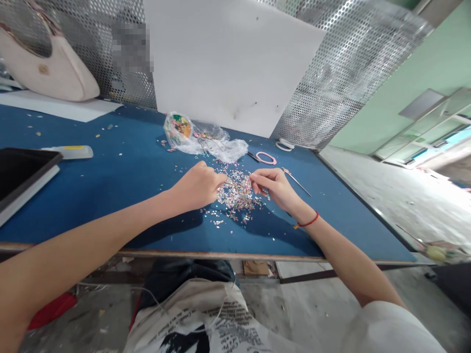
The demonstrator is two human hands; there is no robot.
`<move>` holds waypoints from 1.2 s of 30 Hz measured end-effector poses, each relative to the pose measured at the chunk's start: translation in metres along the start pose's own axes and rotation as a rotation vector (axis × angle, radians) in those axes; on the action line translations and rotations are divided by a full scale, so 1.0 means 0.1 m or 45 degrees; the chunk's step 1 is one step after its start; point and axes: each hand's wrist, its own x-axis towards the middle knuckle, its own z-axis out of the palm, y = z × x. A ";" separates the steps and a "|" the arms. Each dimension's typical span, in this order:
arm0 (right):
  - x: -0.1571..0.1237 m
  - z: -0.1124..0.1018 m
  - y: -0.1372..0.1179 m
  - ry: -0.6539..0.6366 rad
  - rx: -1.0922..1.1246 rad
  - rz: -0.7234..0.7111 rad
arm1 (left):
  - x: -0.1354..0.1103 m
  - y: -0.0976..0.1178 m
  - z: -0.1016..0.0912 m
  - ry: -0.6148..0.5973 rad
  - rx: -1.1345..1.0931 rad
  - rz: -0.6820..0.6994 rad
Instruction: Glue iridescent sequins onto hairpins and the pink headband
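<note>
A loose pile of tiny shiny multicoloured pieces (237,193) is spread over the blue tabletop (147,162). My left hand (200,186) is curled closed at the pile's left edge, thumb side toward the pieces. Opposite it, my right hand (272,186) is pinched above the pile's right side, a red string bracelet (308,221) round its wrist. What either hand holds is too small to make out. Just behind the pile lies a clear plastic bag (235,149) with colourful bits in it. A thin metal tool (297,183) rests right of my right hand.
Pink-handled scissors (266,158) and a white ring-shaped item (284,145) lie at the back right. To the left are a dark-screened tablet (25,171), a translucent bottle (75,152) and a cream handbag (62,73). A white board (228,63) stands against perforated metal behind.
</note>
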 end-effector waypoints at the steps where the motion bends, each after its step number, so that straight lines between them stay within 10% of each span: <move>1: 0.00 0.01 0.00 -0.003 -0.010 0.000 | 0.00 0.00 0.00 -0.009 0.010 -0.006; 36: -0.02 0.07 -0.03 -0.193 -0.487 0.025 | -0.02 0.02 0.04 -0.094 0.163 0.200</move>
